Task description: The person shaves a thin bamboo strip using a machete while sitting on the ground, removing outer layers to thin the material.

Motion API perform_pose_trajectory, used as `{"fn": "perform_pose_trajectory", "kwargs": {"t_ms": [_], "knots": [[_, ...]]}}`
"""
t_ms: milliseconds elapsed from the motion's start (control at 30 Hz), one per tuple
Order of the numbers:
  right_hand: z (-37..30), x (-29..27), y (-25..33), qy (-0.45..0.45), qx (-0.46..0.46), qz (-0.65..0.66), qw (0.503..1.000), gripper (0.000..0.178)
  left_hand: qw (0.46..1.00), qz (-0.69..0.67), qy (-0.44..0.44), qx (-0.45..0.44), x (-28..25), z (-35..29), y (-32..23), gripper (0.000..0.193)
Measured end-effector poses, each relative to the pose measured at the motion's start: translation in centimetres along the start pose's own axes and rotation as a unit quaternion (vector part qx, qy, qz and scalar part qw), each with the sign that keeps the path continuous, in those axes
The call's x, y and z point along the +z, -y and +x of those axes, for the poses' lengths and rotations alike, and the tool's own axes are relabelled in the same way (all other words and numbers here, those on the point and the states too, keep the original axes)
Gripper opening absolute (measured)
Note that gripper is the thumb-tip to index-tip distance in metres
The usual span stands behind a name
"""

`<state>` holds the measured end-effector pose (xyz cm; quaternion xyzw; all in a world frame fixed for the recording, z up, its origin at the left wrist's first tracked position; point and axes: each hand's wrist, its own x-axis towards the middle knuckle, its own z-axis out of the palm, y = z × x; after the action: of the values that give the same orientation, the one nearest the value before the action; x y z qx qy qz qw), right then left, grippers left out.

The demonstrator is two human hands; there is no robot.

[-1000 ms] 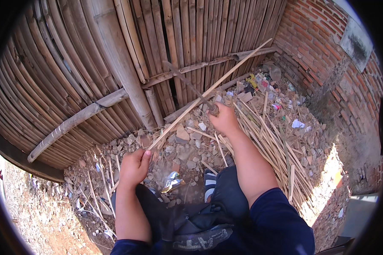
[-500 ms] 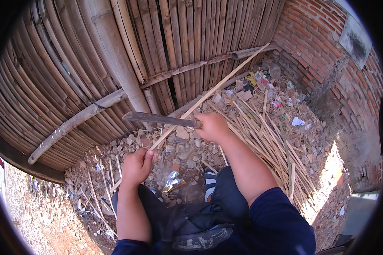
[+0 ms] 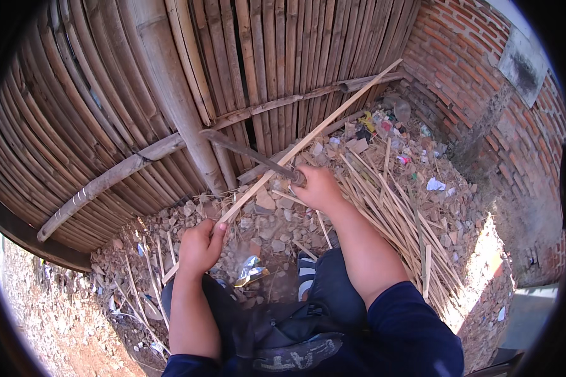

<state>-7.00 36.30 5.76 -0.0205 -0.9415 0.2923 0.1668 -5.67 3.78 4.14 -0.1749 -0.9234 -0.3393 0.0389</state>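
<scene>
A long pale bamboo strip (image 3: pixel 334 116) slants from my left hand up toward the far corner. My left hand (image 3: pixel 201 246) is closed around its near part, thumb along the top, and a short end sticks out below the fist. In my right hand (image 3: pixel 316 188) is the handle of a machete (image 3: pixel 248 151), gripped with wrapped fingers. Its dark blade points up and to the left and crosses the strip just beyond my right fist. Whether the edge touches the strip or bites into it, I cannot tell.
A heap of split bamboo strips (image 3: pixel 396 220) lies to the right. Rubble (image 3: pixel 277 220) and litter, including a shiny foil wrapper (image 3: pixel 251 271), cover the ground between my feet and the bamboo wall (image 3: pixel 283 69). A brick wall (image 3: pixel 465 81) rises at the right.
The machete's tip has swung upward and slightly right, so the blade now slants more steeply across the strip. My left hand keeps its grip in nearly the same place.
</scene>
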Motion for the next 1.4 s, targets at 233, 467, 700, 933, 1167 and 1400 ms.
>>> {"fn": "perform_pose_trajectory", "kwargs": {"t_ms": [233,467,700,933,1167,1400], "knots": [[0.9,-0.4,-0.9,0.02,-0.012,-0.01,1.0,0.034,0.999,-0.003,-0.049,0.02,-1.1,-0.3,-0.3,0.041],[1.6,-0.7,-6.7,-0.144,0.137,0.044,0.979,0.046,0.997,-0.012,-0.068,0.044,-0.2,-0.1,-0.5,0.043],[0.7,-0.3,-0.9,0.045,-0.022,-0.038,0.998,0.041,0.999,-0.023,-0.036,0.021,0.1,0.0,-0.1,0.044],[0.7,-0.3,-0.9,0.078,-0.02,-0.015,0.997,0.039,0.999,0.034,-0.04,0.011,-0.6,-0.2,-0.4,0.044],[1.3,-0.8,-5.9,-0.099,0.129,0.072,0.984,0.053,0.998,0.035,-0.04,0.024,-0.4,-0.1,-0.6,0.044],[0.4,-0.4,-0.5,0.042,0.037,-0.047,0.997,0.036,0.999,0.029,-0.036,0.014,-0.3,-0.1,-0.1,0.046]]}}
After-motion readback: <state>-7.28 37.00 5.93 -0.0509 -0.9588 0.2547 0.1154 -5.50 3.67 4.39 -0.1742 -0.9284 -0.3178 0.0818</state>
